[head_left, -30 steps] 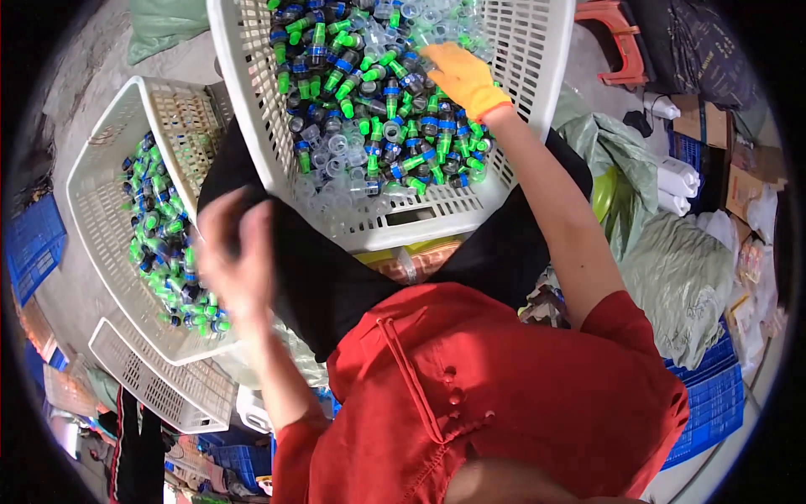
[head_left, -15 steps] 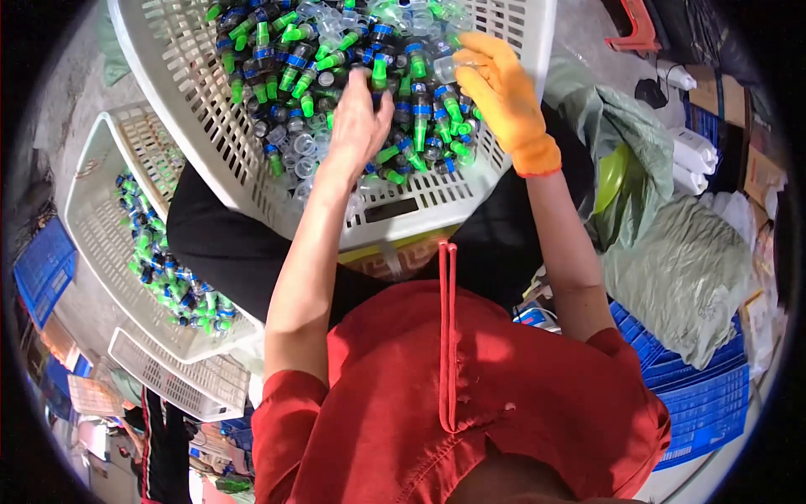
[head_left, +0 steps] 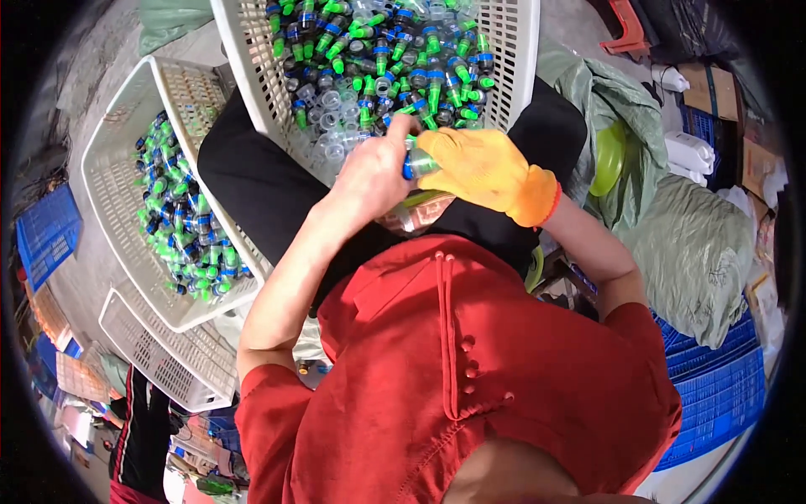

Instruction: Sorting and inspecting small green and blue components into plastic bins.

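- Left hand (head_left: pixel 369 175) and gloved right hand (head_left: pixel 480 166) curl their fingers around one bottle (head_left: pixel 423 161) between them; whether it's finished, I can't tell.
- Near basket (head_left: pixel 514 71): many bottles, loose clear cups (head_left: pixel 331 101), apparently left.
- Side basket (head_left: pixel 109 168): a similar heap (head_left: pixel 180 197), perhaps done.

White perforated plastic basket (head_left: pixel 524 59) up front, w/ small green-and-blue plastic pieces (head_left: pixel 432 80) in it; 2nd white perforated plastic basket (head_left: pixel 126 223) to L (more pcs inside), crumpled grey-green plastic sack (head_left: pixel 693 260) to R.
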`<state>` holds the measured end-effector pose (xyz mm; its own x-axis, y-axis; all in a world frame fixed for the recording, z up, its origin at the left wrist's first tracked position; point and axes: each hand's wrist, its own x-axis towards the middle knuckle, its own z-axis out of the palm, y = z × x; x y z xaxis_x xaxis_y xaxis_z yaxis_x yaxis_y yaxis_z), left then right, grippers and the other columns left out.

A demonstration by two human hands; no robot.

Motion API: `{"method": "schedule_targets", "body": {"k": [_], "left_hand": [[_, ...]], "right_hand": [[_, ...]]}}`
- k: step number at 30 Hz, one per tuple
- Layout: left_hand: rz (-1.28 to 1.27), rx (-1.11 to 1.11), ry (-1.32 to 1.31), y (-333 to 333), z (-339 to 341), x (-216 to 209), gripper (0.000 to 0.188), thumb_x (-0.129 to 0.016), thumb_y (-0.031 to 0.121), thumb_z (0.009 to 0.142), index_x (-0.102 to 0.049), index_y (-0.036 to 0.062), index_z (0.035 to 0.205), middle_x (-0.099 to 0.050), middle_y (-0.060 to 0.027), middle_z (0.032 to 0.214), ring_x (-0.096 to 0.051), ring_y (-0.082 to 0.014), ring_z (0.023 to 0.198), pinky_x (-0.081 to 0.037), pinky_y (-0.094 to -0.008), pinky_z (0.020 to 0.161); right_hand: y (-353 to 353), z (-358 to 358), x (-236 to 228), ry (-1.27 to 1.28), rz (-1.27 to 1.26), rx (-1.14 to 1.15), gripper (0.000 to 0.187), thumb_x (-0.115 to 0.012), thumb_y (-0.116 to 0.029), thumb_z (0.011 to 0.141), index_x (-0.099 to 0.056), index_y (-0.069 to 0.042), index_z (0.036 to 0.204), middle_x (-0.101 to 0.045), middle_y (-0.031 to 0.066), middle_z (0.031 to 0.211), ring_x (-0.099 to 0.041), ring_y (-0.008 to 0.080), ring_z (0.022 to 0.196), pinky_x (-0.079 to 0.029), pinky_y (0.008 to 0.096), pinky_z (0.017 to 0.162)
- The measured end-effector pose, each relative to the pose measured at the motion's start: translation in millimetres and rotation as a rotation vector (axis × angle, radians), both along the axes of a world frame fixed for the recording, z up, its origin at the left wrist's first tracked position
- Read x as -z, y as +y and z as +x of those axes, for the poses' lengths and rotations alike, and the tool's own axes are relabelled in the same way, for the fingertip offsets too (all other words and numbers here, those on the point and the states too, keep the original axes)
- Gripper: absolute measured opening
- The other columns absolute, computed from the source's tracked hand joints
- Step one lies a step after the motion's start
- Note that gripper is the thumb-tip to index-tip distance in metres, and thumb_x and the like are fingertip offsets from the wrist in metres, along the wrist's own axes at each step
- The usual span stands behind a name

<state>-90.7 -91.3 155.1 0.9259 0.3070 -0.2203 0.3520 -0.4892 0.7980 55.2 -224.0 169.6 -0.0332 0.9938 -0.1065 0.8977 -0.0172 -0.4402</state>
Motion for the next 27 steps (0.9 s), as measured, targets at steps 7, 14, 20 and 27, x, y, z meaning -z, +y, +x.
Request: {"method": "schedule_targets", "body": {"k": [7, 14, 20, 27], "left_hand": [[0.28, 0.05, 0.036, -9, -14, 15, 0.045, -0.065, 0.004, 0.071, -0.044, 0.0044, 0.111, -0.064, -0.0183, 0.071, -0.063, -0.0372, 0.061, -0.046, -0.0459, 0.054], [0.336, -0.003, -0.119, 2, -4, 18, 0.028, -0.056, 0.013, 0.082, -0.042, 0.0041, 0.105, -0.063, -0.0129, 0.065, -0.061, -0.0342, 0.054, -0.046, -0.044, 0.048], [0.437, -0.018, -0.08, 23, 43, 37, 0.024, -0.055, 0.006, 0.08, -0.045, 0.0047, 0.102, -0.06, -0.0144, 0.061, -0.059, -0.0345, 0.051, -0.045, -0.0449, 0.046], [0.803, -0.26, 0.096, 68, 153, 167, 0.016, -0.053, 0.014, 0.083, -0.047, 0.0032, 0.093, -0.06, -0.0132, 0.072, -0.061, -0.0309, 0.06, -0.048, -0.0413, 0.048]], "right_hand": [[-7, -15, 1, 0.585, -0.195, 0.179, 0.033, -0.064, -0.019, 0.083, -0.051, -0.009, 0.112, -0.06, 0.0075, 0.094, -0.057, 0.0261, 0.076, -0.048, 0.0349, 0.066], [5, -21, 8, 0.556, 0.034, 0.323, 0.025, -0.062, -0.022, 0.086, -0.052, -0.007, 0.104, -0.058, 0.0035, 0.079, -0.056, 0.0265, 0.064, -0.045, 0.0338, 0.057], [37, 26, 25, 1.194, -0.445, 0.689, 0.025, -0.061, -0.024, 0.086, -0.052, -0.007, 0.102, -0.058, 0.0022, 0.07, -0.056, 0.0259, 0.059, -0.046, 0.0314, 0.055], [113, 164, 138, -0.144, 0.26, 0.579, 0.029, -0.06, -0.026, 0.082, -0.056, -0.011, 0.107, -0.059, 0.0041, 0.084, -0.056, 0.0214, 0.082, -0.046, 0.0324, 0.073]]}}
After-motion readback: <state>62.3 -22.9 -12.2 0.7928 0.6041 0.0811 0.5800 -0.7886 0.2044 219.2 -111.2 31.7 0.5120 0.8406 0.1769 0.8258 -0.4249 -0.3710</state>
